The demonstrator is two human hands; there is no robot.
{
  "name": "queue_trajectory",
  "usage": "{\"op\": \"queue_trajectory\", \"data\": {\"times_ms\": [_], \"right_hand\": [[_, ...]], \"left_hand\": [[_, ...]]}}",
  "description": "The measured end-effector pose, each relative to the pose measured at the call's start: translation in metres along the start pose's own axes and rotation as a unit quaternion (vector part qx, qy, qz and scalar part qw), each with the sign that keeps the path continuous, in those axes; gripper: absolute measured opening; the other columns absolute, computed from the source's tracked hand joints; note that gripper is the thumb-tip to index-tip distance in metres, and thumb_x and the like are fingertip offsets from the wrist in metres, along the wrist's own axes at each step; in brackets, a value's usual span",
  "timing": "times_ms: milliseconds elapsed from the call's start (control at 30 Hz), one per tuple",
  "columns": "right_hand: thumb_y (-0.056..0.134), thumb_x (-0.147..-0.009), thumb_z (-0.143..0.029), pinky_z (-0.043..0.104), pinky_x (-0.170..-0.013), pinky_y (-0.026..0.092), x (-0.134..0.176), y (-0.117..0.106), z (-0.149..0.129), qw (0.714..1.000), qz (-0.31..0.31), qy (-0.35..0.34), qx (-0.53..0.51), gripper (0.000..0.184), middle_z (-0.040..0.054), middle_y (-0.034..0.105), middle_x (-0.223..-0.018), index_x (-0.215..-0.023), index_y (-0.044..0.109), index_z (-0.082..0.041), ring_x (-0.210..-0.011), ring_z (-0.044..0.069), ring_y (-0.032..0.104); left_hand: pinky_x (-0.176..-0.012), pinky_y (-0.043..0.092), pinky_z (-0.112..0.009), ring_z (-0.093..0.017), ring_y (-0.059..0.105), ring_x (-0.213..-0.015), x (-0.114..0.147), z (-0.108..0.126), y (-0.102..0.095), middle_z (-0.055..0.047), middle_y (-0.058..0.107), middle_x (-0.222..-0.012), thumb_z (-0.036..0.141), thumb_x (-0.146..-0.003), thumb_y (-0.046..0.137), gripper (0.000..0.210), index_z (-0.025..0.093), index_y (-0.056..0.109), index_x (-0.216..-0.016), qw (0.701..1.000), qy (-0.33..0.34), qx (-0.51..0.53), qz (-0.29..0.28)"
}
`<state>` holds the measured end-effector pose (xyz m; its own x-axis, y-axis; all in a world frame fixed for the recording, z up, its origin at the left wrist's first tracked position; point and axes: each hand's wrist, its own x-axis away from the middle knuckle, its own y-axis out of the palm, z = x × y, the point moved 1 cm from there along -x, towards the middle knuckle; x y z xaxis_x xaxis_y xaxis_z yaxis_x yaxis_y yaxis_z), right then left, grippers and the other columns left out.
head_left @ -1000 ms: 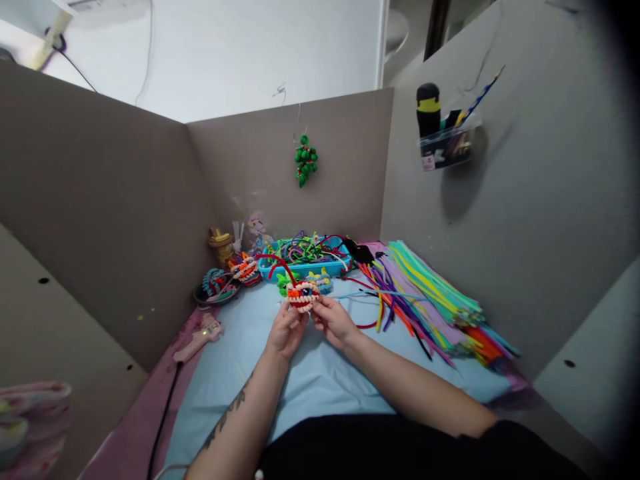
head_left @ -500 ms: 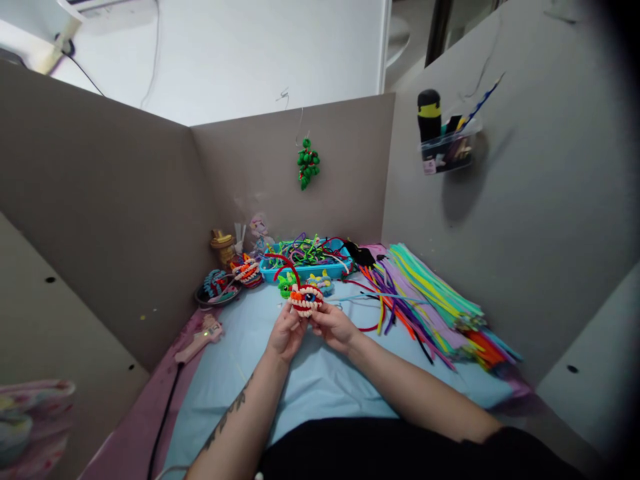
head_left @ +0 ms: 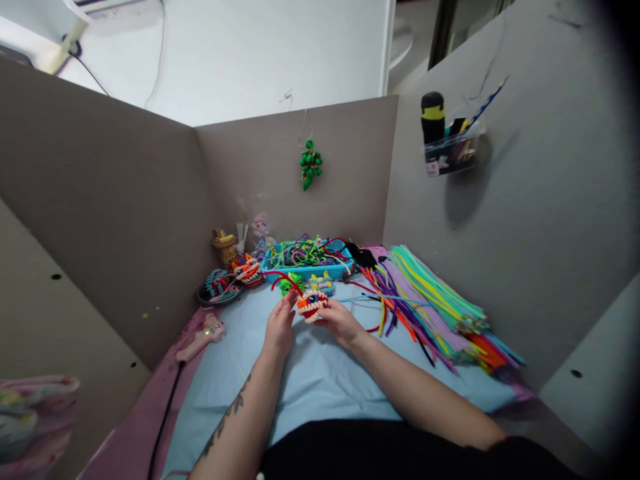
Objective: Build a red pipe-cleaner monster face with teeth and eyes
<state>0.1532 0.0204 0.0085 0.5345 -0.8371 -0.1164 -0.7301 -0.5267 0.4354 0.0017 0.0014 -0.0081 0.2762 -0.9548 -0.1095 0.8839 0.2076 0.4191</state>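
Note:
A small red and cream pipe-cleaner lion-dance-style head (head_left: 313, 307), with a blue eye and an orange patch, is held above the blue cloth. My right hand (head_left: 343, 323) pinches its right side. On the other side, my left hand (head_left: 281, 323) has its fingers closed at the head's left edge, by the base of a long red pipe cleaner (head_left: 283, 275) that sticks out to the upper left. The exact fingertip contact is too small to make out. Just behind lie a green pipe-cleaner figure (head_left: 289, 285) and a blue and yellow one (head_left: 321, 284).
A blue tray (head_left: 305, 270) of tangled pipe cleaners stands at the back. Bundles of coloured pipe cleaners (head_left: 433, 293) lie right. At left are a pink glue gun (head_left: 200, 339) with a cord, a dark bowl (head_left: 203, 298) and an orange figure (head_left: 247, 270). Grey panels (head_left: 300, 213) surround the table.
The head has turned and moved slightly right. My left hand has shifted from beneath it up to its left edge, by the red pipe cleaner. My right hand keeps its hold.

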Motion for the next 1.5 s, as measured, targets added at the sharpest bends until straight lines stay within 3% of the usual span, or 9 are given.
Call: {"op": "queue_trajectory", "data": {"times_ms": [100, 233, 400, 667, 800, 933, 1200, 1400, 1500], "right_hand": [[0.057, -0.062, -0.018, 0.026, -0.068, 0.043, -0.001, -0.006, -0.005, 0.997, -0.012, -0.020, 0.074, 0.034, 0.0044, 0.070, -0.083, -0.094, 0.068, -0.016, -0.078, 0.018, 0.062], [0.051, -0.062, -0.015, 0.024, -0.062, 0.041, 0.000, -0.008, -0.010, 0.988, -0.042, -0.045, 0.142, 0.026, 0.0025, 0.069, -0.073, -0.081, 0.069, -0.014, -0.066, 0.014, 0.059], [0.055, -0.070, -0.021, 0.026, -0.064, 0.045, 0.001, -0.004, -0.011, 0.985, -0.085, -0.066, 0.134, 0.031, 0.0041, 0.068, -0.081, -0.099, 0.065, -0.015, -0.069, 0.015, 0.059], [0.066, -0.073, -0.037, 0.031, -0.076, 0.044, 0.001, -0.003, 0.000, 0.986, -0.066, -0.068, 0.137, 0.045, 0.0047, 0.066, -0.091, -0.111, 0.054, -0.018, -0.080, 0.017, 0.061], [0.063, -0.074, -0.036, 0.030, -0.071, 0.041, 0.001, -0.011, -0.006, 0.983, 0.005, -0.110, 0.146, 0.042, 0.0026, 0.067, -0.075, -0.111, 0.053, -0.019, -0.074, 0.017, 0.060], [0.059, -0.074, -0.033, 0.027, -0.061, 0.037, 0.000, -0.019, -0.012, 0.979, 0.084, -0.142, 0.120, 0.032, 0.0010, 0.063, -0.066, -0.102, 0.056, -0.018, -0.063, 0.015, 0.055], [0.060, -0.076, -0.031, 0.030, -0.067, 0.041, 0.010, -0.005, -0.012, 0.962, 0.041, -0.185, 0.199, 0.025, -0.0002, 0.058, -0.068, -0.099, 0.057, -0.020, -0.068, 0.016, 0.055], [0.060, -0.076, -0.028, 0.030, -0.066, 0.040, 0.019, -0.002, -0.010, 0.910, 0.057, -0.266, 0.313, 0.018, 0.0025, 0.059, -0.073, -0.093, 0.066, -0.021, -0.069, 0.016, 0.051], [0.057, -0.079, -0.029, 0.029, -0.063, 0.040, 0.016, -0.002, -0.009, 0.900, 0.046, -0.262, 0.346, 0.021, 0.0044, 0.059, -0.078, -0.095, 0.067, -0.022, -0.068, 0.016, 0.050]], "left_hand": [[-0.085, 0.044, -0.035, -0.026, 0.057, -0.105, -0.002, -0.001, -0.003, -0.012, 0.065, -0.111, 0.047, -0.066, 0.070, 0.048, 0.016, 0.066, -0.102, 0.999, 0.012, -0.039, 0.010], [-0.071, 0.046, -0.027, -0.019, 0.062, -0.083, 0.000, 0.002, -0.003, -0.007, 0.068, -0.092, 0.044, -0.064, 0.072, 0.055, 0.018, 0.062, -0.111, 0.997, 0.023, -0.074, 0.003], [-0.067, 0.047, -0.027, -0.019, 0.062, -0.075, 0.003, 0.004, 0.001, -0.008, 0.068, -0.081, 0.044, -0.064, 0.071, 0.039, 0.012, 0.067, -0.086, 0.995, 0.007, -0.089, -0.033], [-0.056, 0.046, -0.024, -0.013, 0.058, -0.058, 0.004, 0.006, 0.003, -0.001, 0.064, -0.066, 0.040, -0.066, 0.070, 0.028, 0.015, 0.061, -0.073, 0.999, -0.020, -0.015, 0.028], [-0.059, 0.050, -0.028, -0.016, 0.063, -0.067, -0.004, 0.007, -0.006, -0.003, 0.069, -0.077, 0.031, -0.071, 0.065, 0.021, 0.017, 0.064, -0.086, 0.990, -0.089, 0.107, 0.024], [-0.066, 0.053, -0.031, -0.020, 0.064, -0.084, -0.009, 0.005, -0.018, -0.003, 0.070, -0.091, 0.038, -0.076, 0.061, 0.022, 0.024, 0.064, -0.092, 0.977, -0.092, 0.194, -0.012], [-0.072, 0.052, -0.029, -0.018, 0.063, -0.088, -0.004, -0.001, -0.029, 0.001, 0.069, -0.092, 0.056, -0.071, 0.060, 0.033, 0.031, 0.064, -0.092, 0.974, -0.052, 0.221, -0.013], [-0.065, 0.051, -0.030, -0.019, 0.064, -0.079, -0.004, 0.005, -0.012, -0.002, 0.069, -0.089, 0.043, -0.070, 0.065, 0.027, 0.025, 0.064, -0.090, 0.986, -0.065, 0.153, 0.001], [-0.062, 0.048, -0.026, -0.015, 0.061, -0.067, 0.000, 0.011, -0.002, -0.002, 0.066, -0.077, 0.040, -0.071, 0.064, 0.027, 0.018, 0.063, -0.086, 0.998, 0.007, 0.048, 0.049]]}}
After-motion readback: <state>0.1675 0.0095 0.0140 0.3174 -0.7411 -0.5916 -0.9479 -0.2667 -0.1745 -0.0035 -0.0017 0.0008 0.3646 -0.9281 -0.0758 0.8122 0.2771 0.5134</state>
